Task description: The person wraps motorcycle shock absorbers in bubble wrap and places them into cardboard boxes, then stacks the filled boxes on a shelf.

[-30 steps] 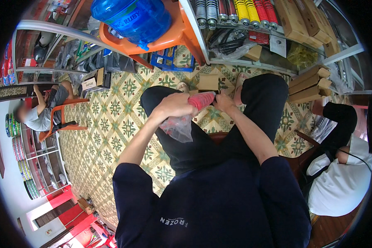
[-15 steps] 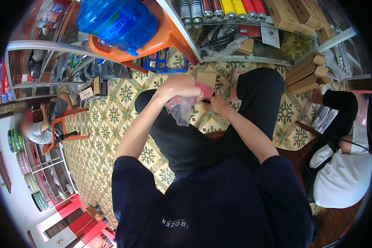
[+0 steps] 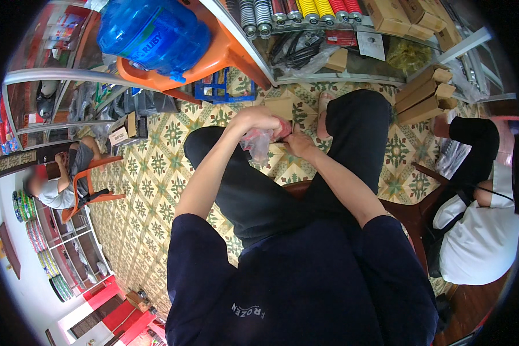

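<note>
Between my knees, my left hand (image 3: pixel 256 120) is closed around a red part in clear plastic (image 3: pixel 283 129), whose kind I cannot make out. The loose clear bag (image 3: pixel 259 148) hangs below that hand over my left thigh. Close on its right, my right hand (image 3: pixel 300 144) has its fingers drawn together by the lower end of the red part; what they grip is hidden. Just beyond both hands a brown cardboard piece (image 3: pixel 279 106) shows, partly covered by my left hand.
Ahead stands an orange plastic chair (image 3: pixel 230 49) bearing a blue water jug (image 3: pixel 155 40), beside a blue crate (image 3: pixel 225 89). A glass cabinet holds coil-spring shock absorbers (image 3: pixel 308 10). Long cardboard boxes (image 3: pixel 424 95) stand right. Seated people are at left (image 3: pixel 55 193) and right (image 3: pixel 478 242).
My view has shifted slightly. The red part has tilted and sunk lower between my hands, with more of it covered. My right hand stays close beside it.
</note>
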A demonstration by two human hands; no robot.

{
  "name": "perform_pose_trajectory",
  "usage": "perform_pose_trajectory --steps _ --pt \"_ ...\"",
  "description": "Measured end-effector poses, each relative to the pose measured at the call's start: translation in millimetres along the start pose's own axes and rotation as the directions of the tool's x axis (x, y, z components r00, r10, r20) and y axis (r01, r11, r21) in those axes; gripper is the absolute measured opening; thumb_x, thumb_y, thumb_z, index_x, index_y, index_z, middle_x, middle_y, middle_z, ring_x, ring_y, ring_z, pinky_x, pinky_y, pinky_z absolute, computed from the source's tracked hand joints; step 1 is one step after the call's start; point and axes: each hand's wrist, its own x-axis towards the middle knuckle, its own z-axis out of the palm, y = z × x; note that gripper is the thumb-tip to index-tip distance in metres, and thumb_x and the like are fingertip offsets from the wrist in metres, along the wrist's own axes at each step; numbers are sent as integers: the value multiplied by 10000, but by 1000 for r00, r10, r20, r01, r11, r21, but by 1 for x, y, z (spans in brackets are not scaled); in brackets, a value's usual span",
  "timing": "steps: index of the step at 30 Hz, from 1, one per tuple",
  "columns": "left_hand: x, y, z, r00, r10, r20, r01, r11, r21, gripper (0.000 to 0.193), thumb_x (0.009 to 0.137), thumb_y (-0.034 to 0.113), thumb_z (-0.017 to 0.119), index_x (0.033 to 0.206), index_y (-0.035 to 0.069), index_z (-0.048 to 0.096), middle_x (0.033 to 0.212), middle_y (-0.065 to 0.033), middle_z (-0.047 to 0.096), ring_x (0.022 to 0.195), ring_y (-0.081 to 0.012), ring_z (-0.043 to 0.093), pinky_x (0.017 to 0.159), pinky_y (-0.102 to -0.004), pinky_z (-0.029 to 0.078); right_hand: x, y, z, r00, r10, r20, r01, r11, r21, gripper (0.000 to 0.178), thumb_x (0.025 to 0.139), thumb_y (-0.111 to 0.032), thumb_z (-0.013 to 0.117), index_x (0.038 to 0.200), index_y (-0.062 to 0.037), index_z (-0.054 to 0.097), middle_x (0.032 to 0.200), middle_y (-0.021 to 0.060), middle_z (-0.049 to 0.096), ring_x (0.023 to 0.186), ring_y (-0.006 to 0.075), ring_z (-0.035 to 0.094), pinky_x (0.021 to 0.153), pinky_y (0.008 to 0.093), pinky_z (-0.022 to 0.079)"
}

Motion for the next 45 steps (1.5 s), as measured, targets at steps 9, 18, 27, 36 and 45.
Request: perform_pose_trajectory --steps 9,18,27,36,45 --pt "33 -13 34 1000 10 -13 -11 994 -105 482 518 363 668 849 15 699 877 -169 692 784 -286 666 665 -358 513 -8 -7 -14 993 -4 120 11 998 -56 353 788 -151 594 1124 -62 658 1352 281 340 1135 404 530 947 428 472" --pt "72 -33 95 981 -26 -194 -15 979 -206 416 602 332 653 854 3 690 844 -214 674 813 -337 670 691 -390 518 -20 -24 -27 986 26 166 -9 995 -102 406 799 -87 560 1177 -213 635 1173 239 443 1033 385 584 897 443 495" --pt "86 -25 111 976 -9 -217 -57 953 -297 300 670 239 666 790 -36 669 807 -213 679 764 -326 678 669 -392 531 -27 -19 -41 993 59 102 -55 998 -43 267 831 -153 577 1081 -157 672 1179 229 465 992 399 590 842 481 500" --pt "102 -43 132 963 92 -253 -164 946 -280 336 678 177 680 917 -58 655 932 -241 660 891 -342 654 753 -395 517 -21 -11 -27 995 33 92 -26 997 -77 252 822 -167 567 1035 -97 683 1144 242 520 983 410 587 862 472 487" --pt "99 -45 143 906 -64 -418 -135 893 -429 391 680 160 676 1011 -43 632 1054 -275 621 1044 -383 589 872 -436 480 -26 -18 -24 1000 6 -19 -6 1000 5 349 801 -209 593 1136 -126 647 1172 253 528 1182 383 473 970 451 429"
